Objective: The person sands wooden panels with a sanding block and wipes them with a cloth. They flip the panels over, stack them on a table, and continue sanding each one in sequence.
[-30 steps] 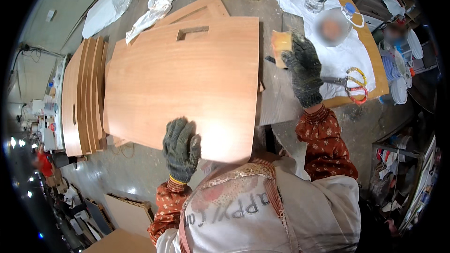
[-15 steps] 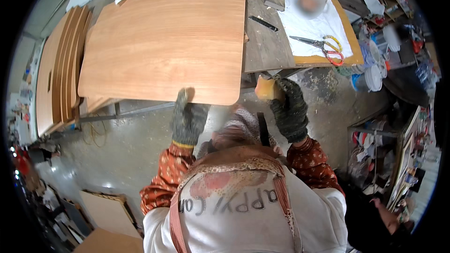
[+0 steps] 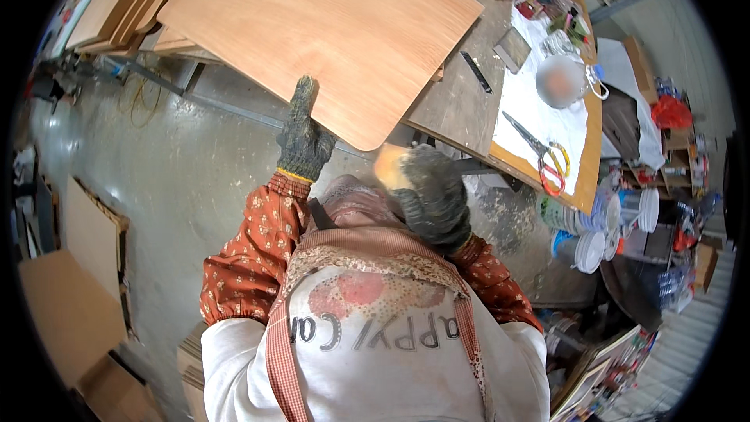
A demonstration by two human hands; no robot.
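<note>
A light wood-grain board (image 3: 328,39) with rounded corners and a slot-shaped cutout lies over the workbench (image 3: 447,113), its near edge jutting toward me. My left hand (image 3: 305,141), in a dark knit glove, grips that edge, one digit on the top face and the rest at or below the edge. My right hand (image 3: 433,195), gloved alike, is closed round a yellow-orange block (image 3: 391,166), slightly blurred, just off the board's near right corner. Whether the block touches the board's edge I cannot tell.
Several similar boards (image 3: 129,8) are stacked at far left. On the bench's right lie a black cutter-like strip (image 3: 476,72), a grey block (image 3: 512,49), and scissors (image 3: 551,164) on white cloth (image 3: 508,101). Buckets (image 3: 582,250) stand beyond; cardboard (image 3: 70,305) is at lower left.
My view has turned, so the board and bench now appear slanted. My right hand with the block has come in closer to the board's corner; my left hand still grips the edge.
</note>
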